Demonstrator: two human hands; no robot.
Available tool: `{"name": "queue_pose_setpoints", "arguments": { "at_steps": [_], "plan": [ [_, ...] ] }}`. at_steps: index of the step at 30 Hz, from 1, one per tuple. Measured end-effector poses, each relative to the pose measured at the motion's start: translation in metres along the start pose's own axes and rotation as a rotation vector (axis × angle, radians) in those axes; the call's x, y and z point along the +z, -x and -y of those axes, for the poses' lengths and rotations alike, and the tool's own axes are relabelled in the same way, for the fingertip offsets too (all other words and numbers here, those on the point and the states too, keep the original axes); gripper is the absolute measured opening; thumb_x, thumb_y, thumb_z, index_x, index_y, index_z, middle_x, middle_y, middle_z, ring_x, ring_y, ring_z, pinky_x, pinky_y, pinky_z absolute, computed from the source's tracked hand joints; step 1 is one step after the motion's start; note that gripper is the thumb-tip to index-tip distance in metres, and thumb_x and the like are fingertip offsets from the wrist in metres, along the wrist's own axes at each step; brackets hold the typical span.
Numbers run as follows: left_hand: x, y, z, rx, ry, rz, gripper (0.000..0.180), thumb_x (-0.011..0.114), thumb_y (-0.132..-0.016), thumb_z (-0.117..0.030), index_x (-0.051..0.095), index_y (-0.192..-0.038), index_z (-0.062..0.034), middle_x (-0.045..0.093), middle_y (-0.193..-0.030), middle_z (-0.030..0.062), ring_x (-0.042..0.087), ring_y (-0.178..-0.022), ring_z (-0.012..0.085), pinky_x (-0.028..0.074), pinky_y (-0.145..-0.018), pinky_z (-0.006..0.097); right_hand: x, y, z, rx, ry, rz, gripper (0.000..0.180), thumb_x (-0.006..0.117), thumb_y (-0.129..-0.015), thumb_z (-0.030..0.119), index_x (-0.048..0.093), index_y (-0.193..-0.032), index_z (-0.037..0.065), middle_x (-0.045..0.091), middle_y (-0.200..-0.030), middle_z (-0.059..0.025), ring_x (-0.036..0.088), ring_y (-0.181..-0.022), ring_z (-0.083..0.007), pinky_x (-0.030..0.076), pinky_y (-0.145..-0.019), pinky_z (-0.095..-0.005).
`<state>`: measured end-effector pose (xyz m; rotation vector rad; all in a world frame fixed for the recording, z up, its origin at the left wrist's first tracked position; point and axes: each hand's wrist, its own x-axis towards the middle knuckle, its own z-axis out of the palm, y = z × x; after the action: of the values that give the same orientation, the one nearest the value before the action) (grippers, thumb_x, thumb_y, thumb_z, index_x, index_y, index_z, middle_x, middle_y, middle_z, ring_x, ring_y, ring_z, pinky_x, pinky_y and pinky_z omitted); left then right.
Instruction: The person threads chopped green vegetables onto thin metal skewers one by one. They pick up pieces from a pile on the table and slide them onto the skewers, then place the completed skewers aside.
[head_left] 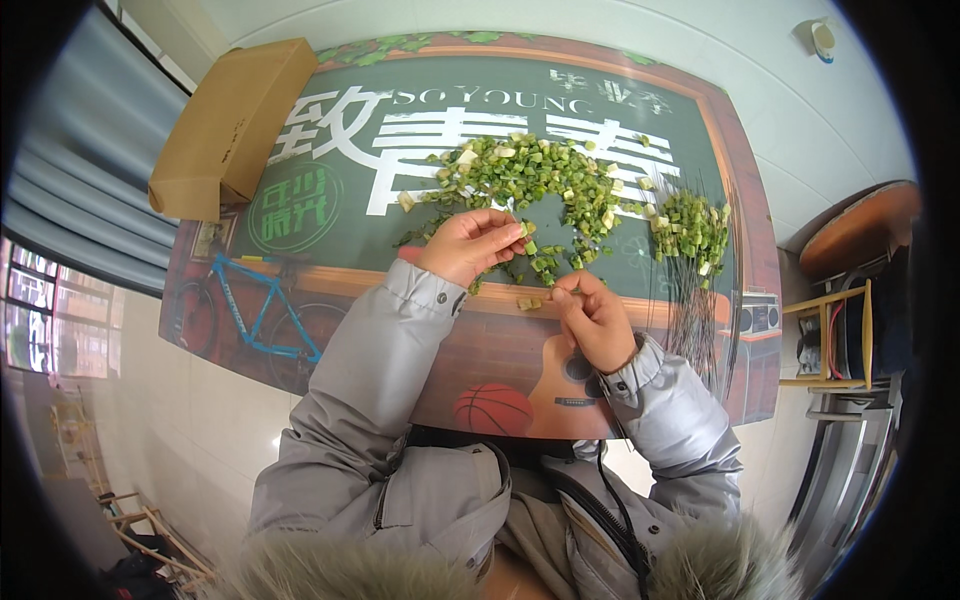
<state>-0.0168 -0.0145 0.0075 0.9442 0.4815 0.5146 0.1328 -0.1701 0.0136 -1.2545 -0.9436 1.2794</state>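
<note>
A heap of small green and pale pieces [540, 170] is spread over the middle of the printed table, in front of my hands. My left hand [468, 245] is closed at the heap's near edge, with a small green piece [530, 246] pinched between thumb and fingers. To its right and slightly nearer me, my right hand [598, 318] is also closed, thumb against forefinger. What its fingertips grip is too small to make out. At the right lies a bundle of thin dark stems [690, 320] with clustered green tips [692, 228].
A brown cardboard box [230, 120] stands at the table's far left corner. A few loose pale pieces [530, 303] lie near my hands. Right of the table is a wooden-framed chair [850, 335]. A grey-blue curtain [85, 150] hangs at the left.
</note>
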Motion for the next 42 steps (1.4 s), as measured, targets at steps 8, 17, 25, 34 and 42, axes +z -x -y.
{"name": "queue_pose_setpoints", "arguments": {
  "at_steps": [8,17,25,34,42],
  "plan": [
    [-0.002,0.000,0.000,-0.023,-0.003,0.035,0.015,0.057,-0.088,-0.014,0.056,-0.098,-0.0033,0.058,-0.091,0.0030,0.057,-0.084,0.0120,0.047,-0.076,0.024,0.000,-0.001,0.000,-0.010,-0.017,0.001,0.010,0.048,-0.093,0.013,0.048,-0.093,0.004,0.044,-0.057,0.0056,0.038,-0.043,-0.0012,0.028,-0.039,-0.0177],
    [-0.001,-0.001,0.003,0.050,0.025,0.009,0.016,0.058,-0.088,-0.016,0.057,-0.097,-0.0034,0.059,-0.090,0.0026,0.057,-0.082,0.0098,0.044,-0.071,0.021,-0.001,-0.002,0.003,0.014,-0.009,0.026,0.010,0.048,-0.092,0.012,0.048,-0.094,0.002,0.046,-0.061,0.0030,0.043,-0.048,-0.0041,0.033,-0.044,-0.0191],
    [-0.003,-0.001,0.000,0.045,-0.027,0.002,0.013,0.058,-0.088,-0.014,0.056,-0.097,-0.0053,0.057,-0.092,0.0025,0.056,-0.086,0.0128,0.045,-0.076,0.026,0.001,-0.003,0.006,0.000,-0.024,0.064,0.007,0.048,-0.091,0.008,0.048,-0.095,0.002,0.049,-0.066,0.0012,0.047,-0.055,-0.0057,0.036,-0.051,-0.0197],
    [0.000,-0.004,-0.001,0.361,-0.097,-0.316,0.018,0.058,-0.088,-0.017,0.054,-0.100,-0.0038,0.055,-0.087,0.0017,0.051,-0.072,0.0084,0.042,-0.064,0.021,-0.001,-0.004,0.009,0.005,-0.011,0.022,0.007,0.048,-0.091,0.007,0.049,-0.096,0.003,0.050,-0.063,0.0017,0.044,-0.054,-0.0039,0.034,-0.049,-0.0184],
    [0.003,0.004,-0.011,0.530,-0.153,-0.470,0.022,0.050,-0.093,-0.024,0.047,-0.081,-0.0053,0.045,-0.058,-0.0019,0.036,-0.043,0.0033,0.029,-0.040,0.019,-0.009,-0.014,0.000,-0.008,0.018,-0.035,0.009,0.047,-0.092,0.010,0.051,-0.097,0.004,0.051,-0.057,-0.0005,0.035,-0.042,-0.0030,0.026,-0.040,-0.0174]
  ]
}}
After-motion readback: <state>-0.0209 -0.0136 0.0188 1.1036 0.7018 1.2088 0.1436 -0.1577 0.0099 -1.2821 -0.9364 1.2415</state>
